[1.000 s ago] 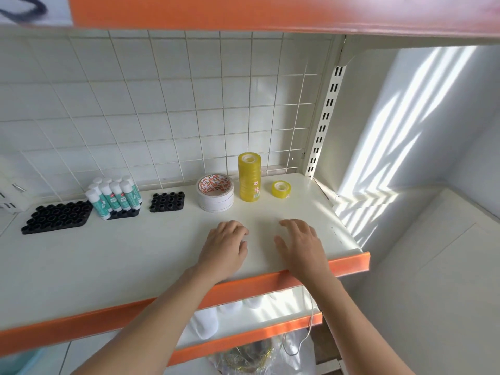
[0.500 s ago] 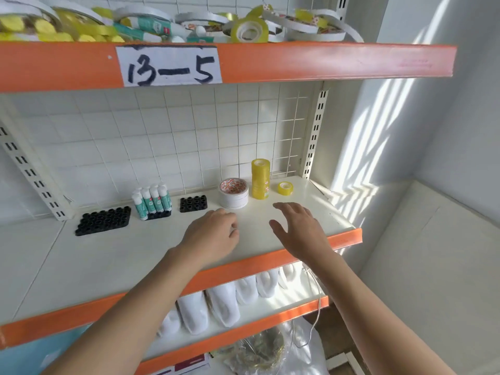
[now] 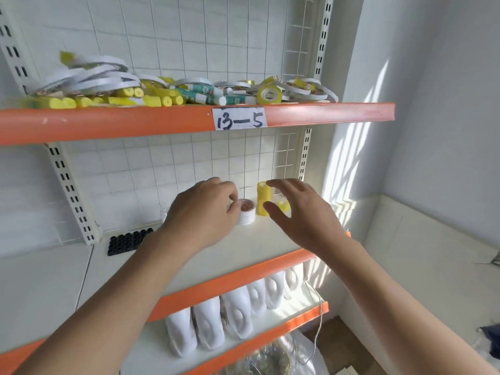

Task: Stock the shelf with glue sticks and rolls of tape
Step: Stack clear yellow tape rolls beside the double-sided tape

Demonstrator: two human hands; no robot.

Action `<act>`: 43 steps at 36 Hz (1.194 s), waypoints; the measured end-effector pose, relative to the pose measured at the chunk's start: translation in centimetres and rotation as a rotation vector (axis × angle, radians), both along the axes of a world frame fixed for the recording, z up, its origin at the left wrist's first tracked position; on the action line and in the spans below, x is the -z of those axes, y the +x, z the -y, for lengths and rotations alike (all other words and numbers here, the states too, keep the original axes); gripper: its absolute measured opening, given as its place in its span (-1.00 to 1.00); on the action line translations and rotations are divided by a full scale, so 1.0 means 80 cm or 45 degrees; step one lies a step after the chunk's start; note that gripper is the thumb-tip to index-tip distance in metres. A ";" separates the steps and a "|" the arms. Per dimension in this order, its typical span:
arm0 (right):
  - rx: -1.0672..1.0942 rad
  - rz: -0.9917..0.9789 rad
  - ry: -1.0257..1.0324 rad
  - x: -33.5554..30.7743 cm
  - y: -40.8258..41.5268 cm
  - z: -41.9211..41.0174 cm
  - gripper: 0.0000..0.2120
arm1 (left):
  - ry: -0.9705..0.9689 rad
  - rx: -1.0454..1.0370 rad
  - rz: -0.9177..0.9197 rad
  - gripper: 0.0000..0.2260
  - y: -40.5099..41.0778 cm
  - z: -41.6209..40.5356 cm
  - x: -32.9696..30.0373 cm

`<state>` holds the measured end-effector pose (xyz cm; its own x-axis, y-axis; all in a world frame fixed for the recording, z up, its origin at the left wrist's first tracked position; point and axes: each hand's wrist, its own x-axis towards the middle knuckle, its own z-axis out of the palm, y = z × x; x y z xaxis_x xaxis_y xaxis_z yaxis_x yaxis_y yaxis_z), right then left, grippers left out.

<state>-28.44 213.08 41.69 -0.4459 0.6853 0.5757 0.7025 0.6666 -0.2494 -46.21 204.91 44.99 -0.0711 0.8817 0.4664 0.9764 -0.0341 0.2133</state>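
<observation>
Hands are both raised over the middle shelf. I see the left hand with fingers loosely curled, holding nothing, close beside the white tape stack. The right hand is spread wide, fingers straight, in front of the yellow tape stack and a small yellow roll. On the top shelf lie mixed tape rolls and glue sticks. A black tray sits at left.

Tape stack left of tape tower
</observation>
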 end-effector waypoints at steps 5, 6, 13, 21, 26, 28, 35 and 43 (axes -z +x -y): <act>0.002 -0.078 0.169 -0.057 0.001 0.023 -0.62 | 0.224 0.084 -0.020 -0.89 0.003 0.028 -0.057; 0.003 -0.087 0.201 -0.068 0.001 0.025 -0.63 | 0.278 0.103 -0.015 -0.89 0.003 0.030 -0.068; -0.043 -0.151 0.364 -0.127 -0.011 0.002 -0.68 | 0.561 0.097 -0.082 -0.89 0.000 0.013 -0.127; -0.093 -0.209 0.437 -0.162 -0.023 -0.069 -0.73 | 0.527 -0.039 -0.204 -0.90 -0.014 -0.034 -0.169; -0.085 -0.208 0.343 -0.180 -0.017 -0.137 -0.79 | 0.371 -0.124 -0.244 -0.90 -0.018 -0.090 -0.181; -0.080 -0.136 0.265 -0.188 -0.015 -0.166 -0.77 | 0.314 -0.156 -0.273 -0.88 -0.014 -0.112 -0.182; -0.205 0.090 0.004 -0.222 -0.015 -0.223 -0.74 | 0.192 -0.147 -0.274 -0.87 0.006 -0.170 -0.190; -0.254 0.196 0.005 -0.228 -0.037 -0.257 -0.73 | -0.039 -0.126 -0.132 -0.88 0.008 -0.206 -0.194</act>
<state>-31.37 233.61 59.89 -0.6547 0.5728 0.4931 0.5862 0.7967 -0.1471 -45.59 221.42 60.51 -0.1111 0.8869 0.4484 0.9915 0.0683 0.1105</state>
